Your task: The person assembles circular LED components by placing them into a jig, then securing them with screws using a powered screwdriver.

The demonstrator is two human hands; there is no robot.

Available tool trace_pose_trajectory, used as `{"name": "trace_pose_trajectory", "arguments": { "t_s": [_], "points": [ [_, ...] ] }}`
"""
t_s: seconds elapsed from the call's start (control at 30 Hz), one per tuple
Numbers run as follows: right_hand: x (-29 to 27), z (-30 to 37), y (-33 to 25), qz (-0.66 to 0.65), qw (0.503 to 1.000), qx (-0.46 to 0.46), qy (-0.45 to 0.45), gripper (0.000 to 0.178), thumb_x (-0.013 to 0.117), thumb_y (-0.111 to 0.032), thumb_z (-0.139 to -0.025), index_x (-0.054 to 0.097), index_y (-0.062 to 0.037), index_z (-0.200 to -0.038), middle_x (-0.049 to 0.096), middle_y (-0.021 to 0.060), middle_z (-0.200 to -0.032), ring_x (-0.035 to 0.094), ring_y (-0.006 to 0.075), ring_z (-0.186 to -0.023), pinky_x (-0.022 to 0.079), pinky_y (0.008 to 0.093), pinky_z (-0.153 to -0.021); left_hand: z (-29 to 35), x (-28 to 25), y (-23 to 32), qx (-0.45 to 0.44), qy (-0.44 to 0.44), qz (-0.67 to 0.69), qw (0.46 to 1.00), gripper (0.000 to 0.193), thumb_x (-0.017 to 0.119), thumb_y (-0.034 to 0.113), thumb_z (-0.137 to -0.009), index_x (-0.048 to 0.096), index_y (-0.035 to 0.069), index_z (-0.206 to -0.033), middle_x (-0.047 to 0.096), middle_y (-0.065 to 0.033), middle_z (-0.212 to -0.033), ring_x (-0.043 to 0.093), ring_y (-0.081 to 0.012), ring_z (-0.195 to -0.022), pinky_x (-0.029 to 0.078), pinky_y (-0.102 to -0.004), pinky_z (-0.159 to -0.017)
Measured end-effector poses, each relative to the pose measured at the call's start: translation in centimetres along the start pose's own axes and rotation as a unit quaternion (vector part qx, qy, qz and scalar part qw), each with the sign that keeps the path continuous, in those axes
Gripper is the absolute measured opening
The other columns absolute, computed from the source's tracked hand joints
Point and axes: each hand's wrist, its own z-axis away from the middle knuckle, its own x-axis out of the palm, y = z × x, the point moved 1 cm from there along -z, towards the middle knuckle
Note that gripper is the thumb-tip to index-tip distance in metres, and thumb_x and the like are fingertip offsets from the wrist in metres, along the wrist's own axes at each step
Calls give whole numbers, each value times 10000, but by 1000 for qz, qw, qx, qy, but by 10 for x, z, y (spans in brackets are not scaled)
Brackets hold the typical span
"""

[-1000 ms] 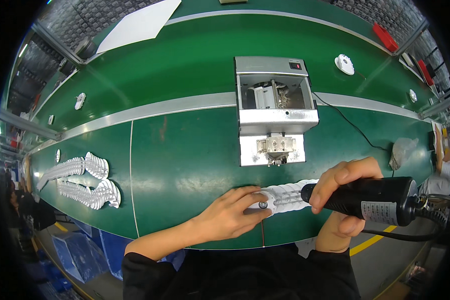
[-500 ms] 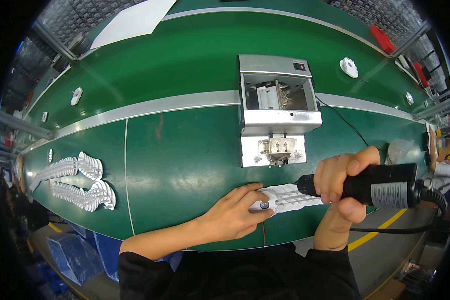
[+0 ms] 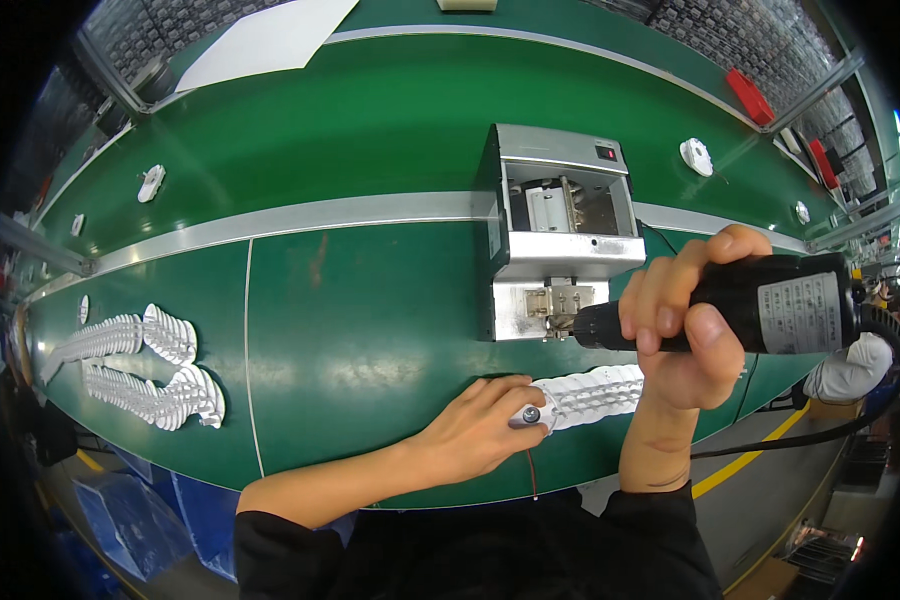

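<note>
My right hand (image 3: 692, 325) is wrapped round a black electric screwdriver (image 3: 802, 300) with a pale label and a coiled cable. Its nose points left, at the metal outlet block on the front of a silver screw feeder (image 3: 570, 252); whether the bit touches it I cannot tell. Below, my left hand (image 3: 478, 425) grips the left end of a white ribbed, segmented piece (image 3: 602, 395) lying on the green table. A round metal fitting shows between thumb and fingers, and a thin dark red wire hangs below. My right wrist hides the piece's right end.
Several white ribbed pieces (image 3: 162, 398) lie at the left of the table (image 3: 370, 300). Small white parts (image 3: 697, 157) sit on the far green surface. A white sheet (image 3: 265, 50) lies at the back left. Blue bins (image 3: 135, 525) stand below the left edge. The screwdriver's cable loops at right.
My right hand has raised the screwdriver from the white ribbed piece up to the screw feeder's outlet. My left hand keeps its grip on the piece. The view has shifted slightly.
</note>
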Motion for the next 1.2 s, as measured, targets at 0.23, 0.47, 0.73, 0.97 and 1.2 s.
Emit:
{"name": "trace_pose_trajectory", "arguments": {
  "t_s": [0.23,0.47,0.73,0.97,1.2],
  "points": [
    [4,-3,6,5,997,69,28,352,601,-7,-767,414,-29,-1065,515,82,-651,475,136,-479,427,275,-465,8,-5,-1,-3,18,6,1000,202,692,138,-807,681,149,-1009,539,-72,-1157,532,-305,-1165,449,-411,-845],
    [4,39,-11,-47,994,91,33,419,722,-113,-768,399,-54,-1029,493,74,-639,481,154,-469,430,302,-444,12,-4,-3,6,52,16,999,231,702,120,-776,686,136,-1006,566,-70,-1125,553,-306,-1147,445,-405,-863],
    [5,67,-6,-40,993,114,7,365,657,-97,-784,386,-63,-1026,475,53,-607,469,156,-445,418,302,-428,16,-2,-6,-1,55,12,998,243,687,145,-767,690,143,-1010,589,-69,-1107,555,-307,-1140,438,-410,-885],
    [9,72,-7,-37,987,154,18,365,696,-76,-779,411,-51,-1006,483,72,-647,478,165,-503,431,329,-493,13,-2,-5,-2,61,8,998,224,686,158,-769,703,145,-993,598,-64,-1111,556,-297,-1131,437,-406,-889],
    [9,71,0,-23,992,106,-64,335,676,35,-716,467,-27,-970,533,70,-614,521,180,-482,459,317,-482,12,-3,-5,-7,69,16,997,213,687,174,-769,720,150,-978,611,-67,-1091,555,-297,-1132,437,-404,-886]
  ]
}}
